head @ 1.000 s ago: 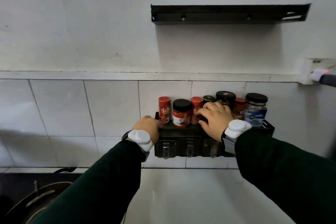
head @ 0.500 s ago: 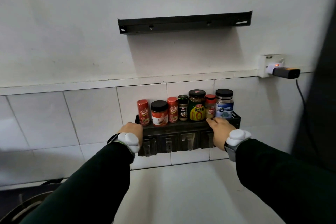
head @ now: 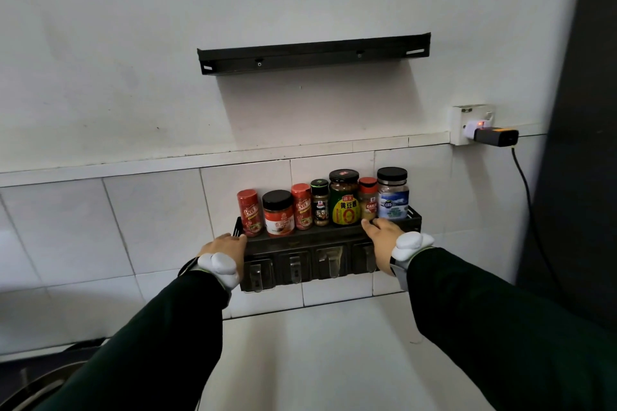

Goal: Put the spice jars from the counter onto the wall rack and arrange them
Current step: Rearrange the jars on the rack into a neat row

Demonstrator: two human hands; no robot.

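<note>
A black wall rack (head: 300,242) hangs on the white tiles and carries several spice jars in a row. From the left stand a red shaker (head: 249,212), a black-lidded red jar (head: 278,213), a second red shaker (head: 301,206), a small dark bottle (head: 320,202), a tall green-labelled jar (head: 345,197), a small red-capped bottle (head: 368,198) and a blue-labelled jar (head: 393,193). My left hand (head: 225,246) rests on the rack's left front corner. My right hand (head: 381,236) lies on the front rail below the blue-labelled jar, fingers spread, holding no jar.
An empty black shelf (head: 314,53) is fixed higher on the wall. A wall socket (head: 467,120) with a plugged adapter (head: 495,136) and hanging cable sits at the right. The white counter (head: 317,354) lies below; a dark pan rim (head: 36,384) shows bottom left.
My right hand has come off the jars and dropped to the rack's front rail. The view has drawn back and turned right; the left hand stays at the rack's left corner.
</note>
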